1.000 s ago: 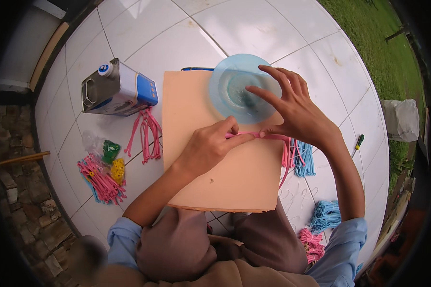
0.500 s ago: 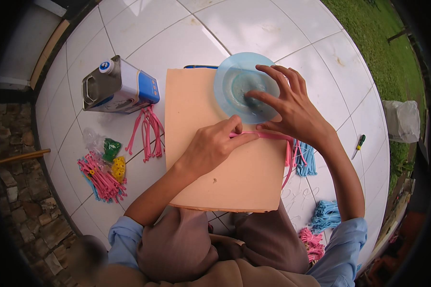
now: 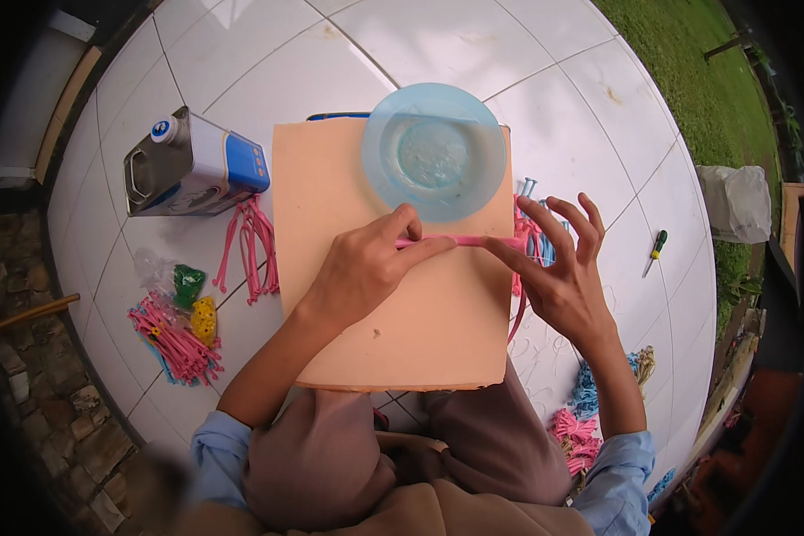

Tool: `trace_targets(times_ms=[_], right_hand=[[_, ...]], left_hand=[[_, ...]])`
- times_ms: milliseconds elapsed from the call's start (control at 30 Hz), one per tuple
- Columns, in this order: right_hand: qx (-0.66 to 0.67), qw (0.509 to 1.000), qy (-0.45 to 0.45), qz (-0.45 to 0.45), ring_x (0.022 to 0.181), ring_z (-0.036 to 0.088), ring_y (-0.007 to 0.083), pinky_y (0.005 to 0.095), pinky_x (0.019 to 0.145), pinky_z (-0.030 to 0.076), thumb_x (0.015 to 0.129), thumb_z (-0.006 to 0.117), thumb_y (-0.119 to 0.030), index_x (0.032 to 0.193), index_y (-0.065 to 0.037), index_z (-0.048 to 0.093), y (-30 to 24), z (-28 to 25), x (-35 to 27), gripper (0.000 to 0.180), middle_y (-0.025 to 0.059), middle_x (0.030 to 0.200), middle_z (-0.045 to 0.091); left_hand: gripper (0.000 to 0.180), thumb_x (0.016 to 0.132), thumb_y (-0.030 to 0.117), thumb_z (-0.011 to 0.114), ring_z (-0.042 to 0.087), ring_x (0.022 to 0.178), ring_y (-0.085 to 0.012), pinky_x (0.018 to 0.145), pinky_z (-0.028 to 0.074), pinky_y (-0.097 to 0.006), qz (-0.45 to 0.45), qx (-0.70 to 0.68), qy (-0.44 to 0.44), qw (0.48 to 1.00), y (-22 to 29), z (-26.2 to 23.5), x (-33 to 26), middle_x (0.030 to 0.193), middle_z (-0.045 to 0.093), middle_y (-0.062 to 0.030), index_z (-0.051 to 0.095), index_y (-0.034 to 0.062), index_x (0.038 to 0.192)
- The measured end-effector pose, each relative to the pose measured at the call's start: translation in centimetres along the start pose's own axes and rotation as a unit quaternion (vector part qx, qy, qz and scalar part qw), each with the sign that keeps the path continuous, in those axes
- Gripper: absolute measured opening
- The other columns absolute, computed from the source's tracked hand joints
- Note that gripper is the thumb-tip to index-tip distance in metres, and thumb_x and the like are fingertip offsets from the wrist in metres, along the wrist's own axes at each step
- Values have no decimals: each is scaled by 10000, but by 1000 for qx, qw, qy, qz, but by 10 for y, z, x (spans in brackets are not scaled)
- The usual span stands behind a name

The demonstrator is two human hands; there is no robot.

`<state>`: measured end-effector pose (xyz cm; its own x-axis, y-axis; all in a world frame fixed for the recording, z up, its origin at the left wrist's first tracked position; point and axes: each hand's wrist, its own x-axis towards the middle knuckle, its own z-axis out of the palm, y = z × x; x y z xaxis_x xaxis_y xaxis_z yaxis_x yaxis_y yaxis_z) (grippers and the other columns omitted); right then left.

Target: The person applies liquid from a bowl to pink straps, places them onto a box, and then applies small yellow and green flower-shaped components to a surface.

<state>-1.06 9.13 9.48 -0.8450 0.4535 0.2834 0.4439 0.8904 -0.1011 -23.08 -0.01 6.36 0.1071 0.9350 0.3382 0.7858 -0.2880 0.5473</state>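
My right hand (image 3: 558, 286) has moved clear of the pale blue bowl (image 3: 377, 156) and now sits at its lower right, right of centre in the frame; its thumb, as it seems, touches the pink strip (image 3: 470, 240) while its other fingers are raised and spread; my left hand (image 3: 366, 263), near the centre, stays pinched on the strip, which runs across above the peach-coloured surface (image 3: 393, 330), just below the bowl; I judge that the left secures it and the right only guides it; the bowl, upper centre, now shows a glossy base, though I cannot tell whether liquid lies there; the metal can (image 3: 214, 170), upper left, is capped, its contents hidden; at left, a green bag (image 3: 188, 286) and a yellow bag (image 3: 204, 322) hold small pieces too tiny to make out
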Motion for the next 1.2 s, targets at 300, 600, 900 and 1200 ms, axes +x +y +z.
trace_targets(times_ms=[300, 600, 900, 1200], right_hand=[[-76, 995, -51, -35, 1195, 377, 237, 514, 1071, 209, 632, 675, -105, 1138, -344, 607, -2, 2, -1, 563, -84, 1380, 370], [-56, 998, -26, -31, 1178, 393, 249, 497, 1049, 265, 684, 680, -48, 1072, -303, 632, 5, -1, -4, 467, -29, 1317, 433], [402, 902, -35, 156, 1051, 513, 268, 389, 947, 394, 740, 470, 155, 1167, -27, 294, 15, 23, -25, 497, 158, 1087, 489], [292, 941, 33, 169, 936, 543, 219, 324, 831, 477, 788, 566, 74, 1147, -29, 360, -3, -44, -74, 426, 135, 1040, 462]], left_hand=[[334, 718, 39, 603, 589, 677, -165, 579, 530, -293, -10, 2, -16, 1000, 1, -1, 0, 808, 479, -32, 672, 155, 1023], [330, 713, 33, 604, 587, 672, -160, 566, 528, -286, -12, -2, -20, 1000, 2, -1, 4, 804, 476, -30, 673, 149, 1014], [298, 696, 52, 650, 601, 643, -173, 549, 528, -289, 35, 22, 11, 999, -2, 2, -6, 783, 487, -59, 669, 117, 986], [201, 843, 171, 611, 538, 663, -115, 623, 465, -238, -3, -214, -141, 967, 36, -6, -9, 862, 526, -38, 632, 84, 1024]])
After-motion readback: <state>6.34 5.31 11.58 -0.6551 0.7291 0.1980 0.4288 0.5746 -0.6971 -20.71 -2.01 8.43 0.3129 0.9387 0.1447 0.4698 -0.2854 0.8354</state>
